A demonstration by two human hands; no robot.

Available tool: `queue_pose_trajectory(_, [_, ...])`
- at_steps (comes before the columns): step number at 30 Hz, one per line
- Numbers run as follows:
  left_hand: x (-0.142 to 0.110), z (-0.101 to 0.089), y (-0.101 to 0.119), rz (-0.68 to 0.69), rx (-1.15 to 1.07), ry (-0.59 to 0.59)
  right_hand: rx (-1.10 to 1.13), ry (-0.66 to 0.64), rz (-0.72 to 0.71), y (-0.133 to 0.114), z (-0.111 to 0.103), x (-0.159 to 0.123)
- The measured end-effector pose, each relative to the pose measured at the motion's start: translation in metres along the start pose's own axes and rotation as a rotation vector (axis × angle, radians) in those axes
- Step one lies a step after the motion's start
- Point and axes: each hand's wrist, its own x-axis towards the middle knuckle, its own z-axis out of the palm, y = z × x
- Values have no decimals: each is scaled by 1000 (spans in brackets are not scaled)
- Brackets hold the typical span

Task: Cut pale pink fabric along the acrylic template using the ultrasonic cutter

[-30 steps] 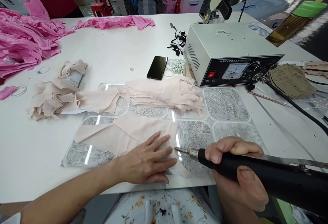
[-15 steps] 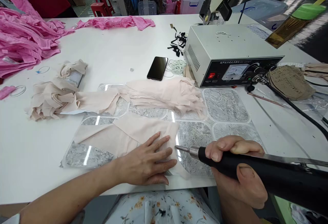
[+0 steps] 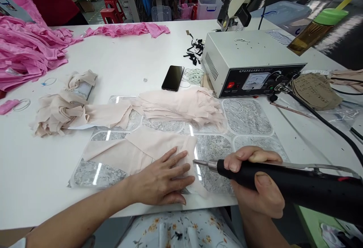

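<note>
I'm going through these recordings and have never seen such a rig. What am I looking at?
No robot here: one camera worn on a person's head looks forward and down at their bare hands. The left hand lies flat on pale fabric, spread over a grey-patterned mat. The right hand holds a black handheld tool, its metal tip at the fabric's right edge; contact is hard to tell. Beyond are stacked pale pieces, a phone and a control box.

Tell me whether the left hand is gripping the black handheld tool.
No, the right hand grips the black tool, while the left hand lies spread on the pale fabric.
</note>
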Motion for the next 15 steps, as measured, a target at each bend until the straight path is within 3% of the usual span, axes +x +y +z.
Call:
queue_pose_trajectory(3, [-2,-13,0,-25,-29,28,-25,136,-6,-1,-8,2])
queue_pose_trajectory(7, [-11,-29,-7,-179,59,101,-94,305,-2,-6,-24,5])
queue_pose_trajectory(10, [-21,-34,-17,-275,126,71,-125,387,11,-8,-34,6])
queue_pose_trajectory(13, [-28,-37,-25,-383,155,86,-165,433,28,-6,-45,3])
queue_pose_trajectory(15, [-29,-43,-29,-464,144,117,-291,356,23,-1,-56,-2])
